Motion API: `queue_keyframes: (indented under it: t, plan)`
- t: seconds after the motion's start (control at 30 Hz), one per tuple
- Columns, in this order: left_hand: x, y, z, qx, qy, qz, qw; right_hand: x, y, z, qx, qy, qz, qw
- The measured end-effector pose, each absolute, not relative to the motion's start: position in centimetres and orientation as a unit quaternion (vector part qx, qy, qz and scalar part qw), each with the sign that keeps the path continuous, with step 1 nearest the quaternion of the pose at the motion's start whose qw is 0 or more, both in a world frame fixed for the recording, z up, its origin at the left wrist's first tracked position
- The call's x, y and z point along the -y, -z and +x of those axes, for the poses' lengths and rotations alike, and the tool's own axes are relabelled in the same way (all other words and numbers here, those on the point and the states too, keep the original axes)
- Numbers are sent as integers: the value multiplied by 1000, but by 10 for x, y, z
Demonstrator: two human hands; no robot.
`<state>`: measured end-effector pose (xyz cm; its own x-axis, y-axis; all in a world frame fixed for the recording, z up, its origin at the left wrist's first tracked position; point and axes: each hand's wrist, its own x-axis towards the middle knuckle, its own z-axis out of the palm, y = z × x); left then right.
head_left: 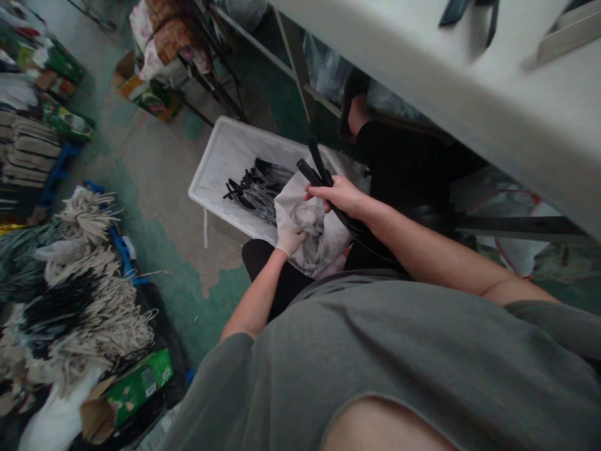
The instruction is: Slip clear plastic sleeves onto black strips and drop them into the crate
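My right hand [345, 195] is closed round a few long black straps [321, 161]. Their ends stick up past my fingers, while the other ends trail below the hand toward my lap. Lower and to the left, my left hand [291, 241], in a pale glove, grips a crumpled white sack [300, 203]. The sack drapes over the near side of a white plastic bin [211, 156] and over my lap. Inside the bin lies a heap of black strips [263, 188], partly covered by the sack.
A white tabletop [422, 75] crosses the upper right, with a black item [469, 12] on it. Bundles of beige cords [103, 300] and a green carton [141, 385] lie on the left. A chair with cushions [173, 31] stands beyond the bin, near an open carton [154, 97].
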<state>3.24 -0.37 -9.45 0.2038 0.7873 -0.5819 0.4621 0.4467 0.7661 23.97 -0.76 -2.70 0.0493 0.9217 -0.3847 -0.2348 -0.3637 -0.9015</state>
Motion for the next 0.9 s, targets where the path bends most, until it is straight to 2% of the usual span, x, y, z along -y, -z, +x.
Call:
queue_keyframes:
  t: [0.1,0.27,0.43,0.9]
  plan:
    - [7,78,8,-611,-132,532,571,8,23,241,307,-631,-548,455]
    - [22,31,-13,-590,-304,435,609,15,14,237,280,-702,-506,416]
    - [36,1,0,-551,-334,417,641,30,5,216,291,-757,-461,360]
    - [57,0,30,-526,-255,451,674,40,-11,194,304,-643,-519,475]
